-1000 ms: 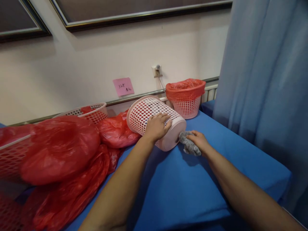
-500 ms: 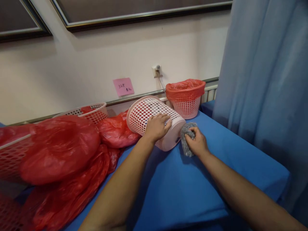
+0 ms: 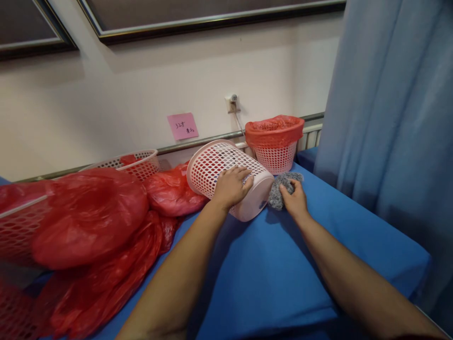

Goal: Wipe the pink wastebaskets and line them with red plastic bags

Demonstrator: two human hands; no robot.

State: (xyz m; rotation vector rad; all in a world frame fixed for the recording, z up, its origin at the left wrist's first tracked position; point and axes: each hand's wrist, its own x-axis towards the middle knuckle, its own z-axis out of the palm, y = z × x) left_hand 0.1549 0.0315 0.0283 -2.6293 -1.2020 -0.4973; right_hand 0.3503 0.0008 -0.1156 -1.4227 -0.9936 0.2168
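Observation:
A pale pink perforated plastic wastebasket [image 3: 207, 172] lies tilted on its side, its solid base turned toward the right. My left hand [image 3: 231, 186] rests on top of it with the fingers stretched out over the holes and the base end. Just right of the base, my right hand [image 3: 295, 196] is closed on a crumpled grey fuzzy cloth [image 3: 278, 191], thumb on the near side. The cloth's left edge is at the rim of the base; whether it presses there I cannot tell.
An upright wastebasket [image 3: 274, 159] with a red liner stands behind. Red plastic bags [image 3: 92, 212] heap on the left, among more baskets [image 3: 21, 226]. Everything lies on a blue-covered bed [image 3: 269, 274]. A blue curtain [image 3: 385, 104] hangs at right; a rail and pink note [image 3: 183, 126] are behind.
My right hand has moved slightly up and away with the cloth, which is now bunched differently, extending farther right. My left hand and the tilted wastebasket look unmoved.

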